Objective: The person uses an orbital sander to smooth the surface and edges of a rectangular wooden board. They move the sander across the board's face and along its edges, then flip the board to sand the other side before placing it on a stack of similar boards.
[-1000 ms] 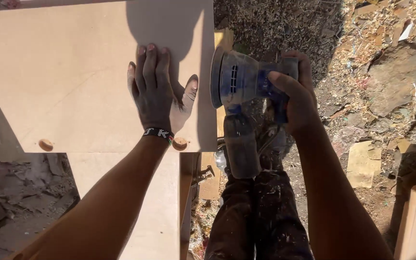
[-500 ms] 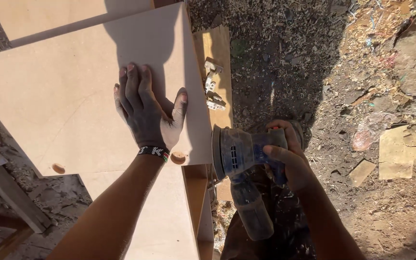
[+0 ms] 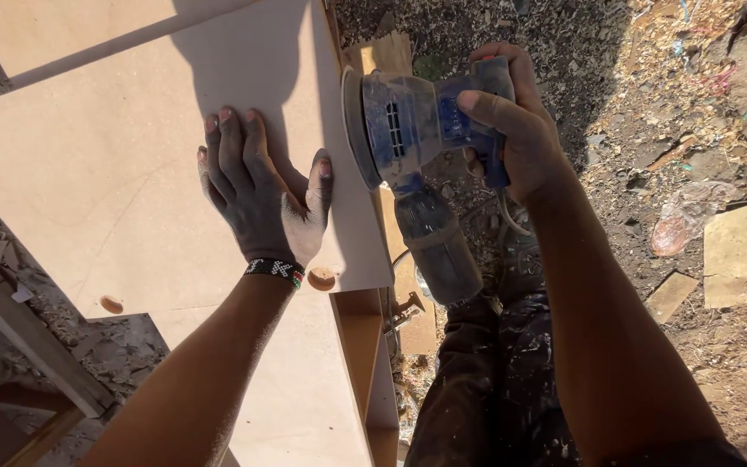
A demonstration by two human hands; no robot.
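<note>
Step in hand: edge sanding, judged from the tool's disc facing the board's right edge.
Left hand (image 3: 263, 201): flat, palm down, fingers spread wide on the fibreboard panel (image 3: 131, 173), near its right edge; holds nothing, presses the panel steady. Beaded wristband (image 3: 275, 270) at the wrist.
Right hand (image 3: 512, 121): wrapped tight around the blue orbital sander (image 3: 408, 130), thumb over the top of the housing.
Sander: turned on its side, pad vertical, close against the panel's right edge; contact cannot be told. Dust canister (image 3: 438, 246) hangs downward beside the trousers (image 3: 494, 380).
Panel: pale, smooth, lying on a cabinet carcass (image 3: 360, 346); two round hinge cups at its near edge.
Arm pose: both forearms extended forward, left one slanting up from lower left, right one from lower right.
Next move calls for: a level pad along the edge and steady downward hold from the left hand.
Ground (image 3: 693, 130): dirt, sawdust, board scraps.
</note>
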